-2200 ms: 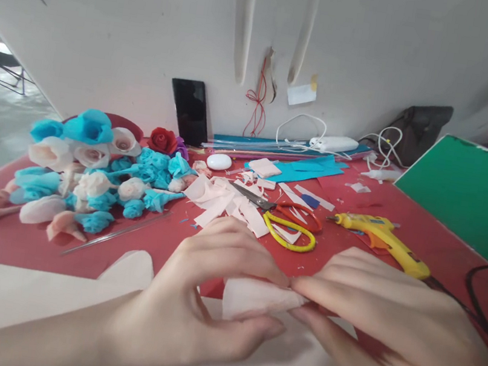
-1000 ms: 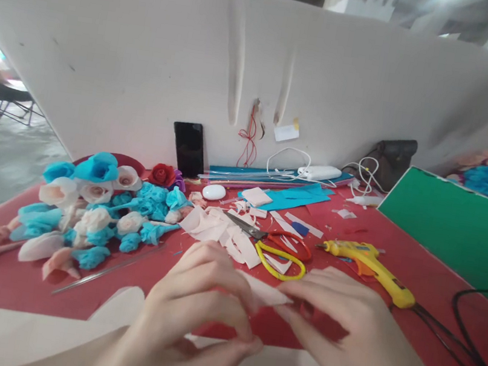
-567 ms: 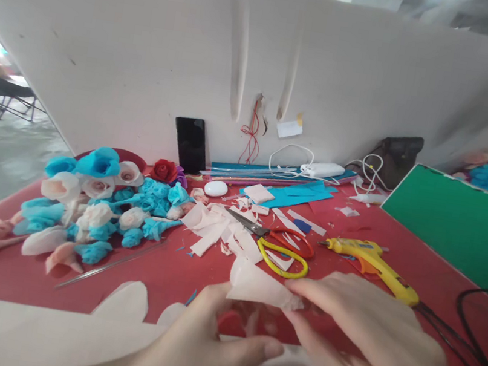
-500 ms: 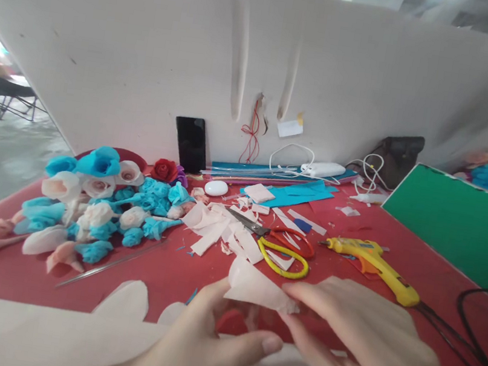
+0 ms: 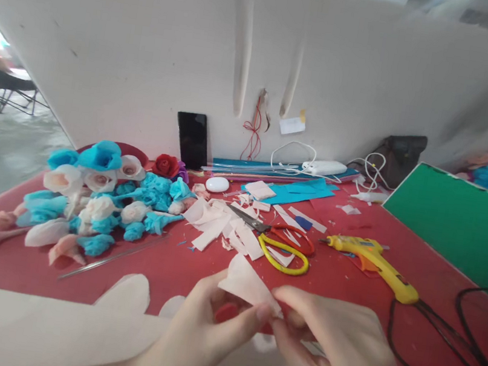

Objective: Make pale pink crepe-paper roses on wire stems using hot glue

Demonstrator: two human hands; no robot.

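Note:
A pale pink paper petal (image 5: 247, 282), curled into a cone, is held between my two hands above the front of the table. My left hand (image 5: 212, 331) grips its side, with the thumb pressed near the narrow end. At that narrow end, the thumb and forefinger of my right hand (image 5: 330, 343) pinch the paper. Just beyond the petal lie scissors (image 5: 283, 256) with one red and one yellow handle, on top of pale paper scraps (image 5: 215, 221). Flat cut petals (image 5: 126, 293) rest left of my left hand, beside a large pale sheet (image 5: 43, 324).
Blue, white and pink paper flowers (image 5: 98, 204) are heaped on the left, near a thin metal rod (image 5: 108, 259). To the right lie a yellow glue gun (image 5: 374, 260) with a black cord and a green board (image 5: 457, 227). A phone (image 5: 192, 140) leans on the back wall.
The petal has swung to a steeper tilt and moved slightly left. My left thumb has come up against it near the narrow end, and my right hand has shifted left and down.

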